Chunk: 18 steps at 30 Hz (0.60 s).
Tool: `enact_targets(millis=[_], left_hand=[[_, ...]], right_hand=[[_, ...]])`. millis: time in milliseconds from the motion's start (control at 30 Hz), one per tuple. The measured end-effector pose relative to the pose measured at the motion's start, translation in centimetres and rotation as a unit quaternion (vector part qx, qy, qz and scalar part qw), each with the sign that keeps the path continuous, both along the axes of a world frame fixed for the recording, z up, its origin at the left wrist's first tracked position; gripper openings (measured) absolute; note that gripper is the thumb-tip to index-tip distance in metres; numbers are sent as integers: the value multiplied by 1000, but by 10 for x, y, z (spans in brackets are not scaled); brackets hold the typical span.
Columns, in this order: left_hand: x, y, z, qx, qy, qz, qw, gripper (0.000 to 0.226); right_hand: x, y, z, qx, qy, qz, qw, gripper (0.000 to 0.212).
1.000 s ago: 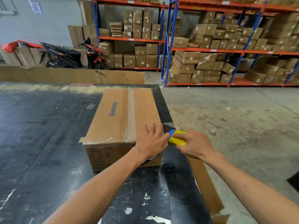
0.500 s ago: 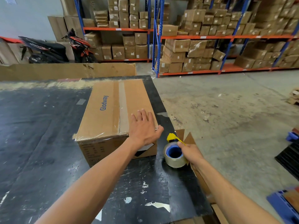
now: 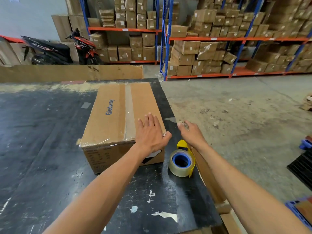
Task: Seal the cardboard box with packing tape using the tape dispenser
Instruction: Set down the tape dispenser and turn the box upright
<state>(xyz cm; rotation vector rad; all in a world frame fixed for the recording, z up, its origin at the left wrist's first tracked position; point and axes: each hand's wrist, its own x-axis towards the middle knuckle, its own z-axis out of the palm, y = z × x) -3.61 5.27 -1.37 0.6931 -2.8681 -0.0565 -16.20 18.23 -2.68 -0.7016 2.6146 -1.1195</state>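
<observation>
The brown cardboard box (image 3: 123,119) printed "Glodway", its top seam already carrying a clear tape strip, is sitting near the scuffed black table's (image 3: 42,149) right edge. The left hand (image 3: 151,133) is lying flat and spread on its near right corner, gripping nothing. The right hand (image 3: 192,133) is hovering loosely spread and empty above the yellow dispenser with its clear tape roll (image 3: 182,159), which is resting on the table just beside the box.
</observation>
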Motion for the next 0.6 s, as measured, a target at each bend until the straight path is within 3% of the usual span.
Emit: enact_targets(millis=[100,267,600], left_hand=[[0,4,0,-14,-1,33,999,99],[1,3,-2,-4,-1,52,999,101],[82,-56,3,-46,-46,-49,997,93]], right_hand=[[-17,-45,35,-25,57,92,994,59],[-32,-98,31,114,130,310,935,52],[40,-121,15,112,143,326,928,54]])
